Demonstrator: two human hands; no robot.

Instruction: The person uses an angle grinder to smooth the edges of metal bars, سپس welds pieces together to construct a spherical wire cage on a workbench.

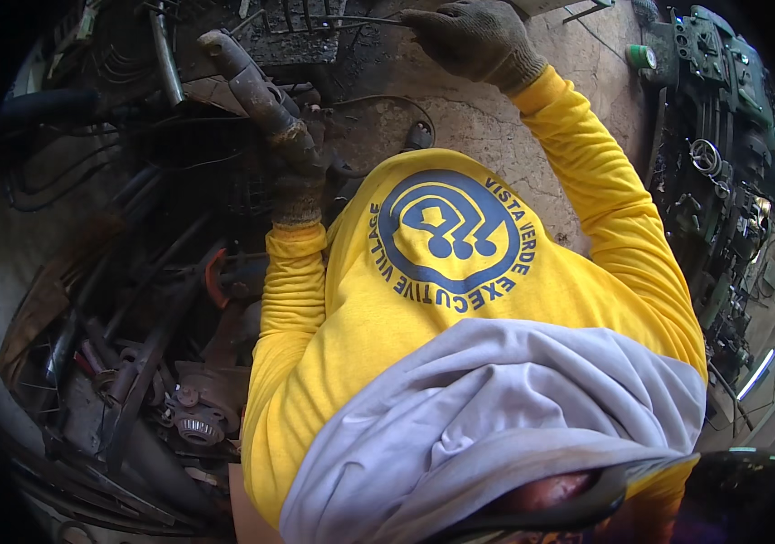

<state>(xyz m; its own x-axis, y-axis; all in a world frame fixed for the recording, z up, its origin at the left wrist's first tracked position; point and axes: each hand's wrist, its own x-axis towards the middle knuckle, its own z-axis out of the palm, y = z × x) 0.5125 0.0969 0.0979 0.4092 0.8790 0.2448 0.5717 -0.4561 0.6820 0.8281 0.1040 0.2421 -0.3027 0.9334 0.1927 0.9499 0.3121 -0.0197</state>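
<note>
My right hand (476,41), in a brown knit work glove, is closed at the top of the view. A thin dark rod (365,20) runs left from its fingertips toward a dark metal piece with upright prongs (308,16). My left hand (297,168), in a similar dirty glove, is lower and to the left, deep in shadow. A thick, worn grey-brown tubular piece (250,80) with a rounded end reaches up and left from this hand. The fingers seem wrapped around its lower end, though the shadow hides them in part.
A dark, grimy work surface (306,50) lies at the top left, with a shiny metal tube (164,59) beside it. Scrap bars and a toothed gear part (199,430) crowd the lower left. A green machine (714,100) lines the right. A cable (378,98) curves over the concrete floor (578,54).
</note>
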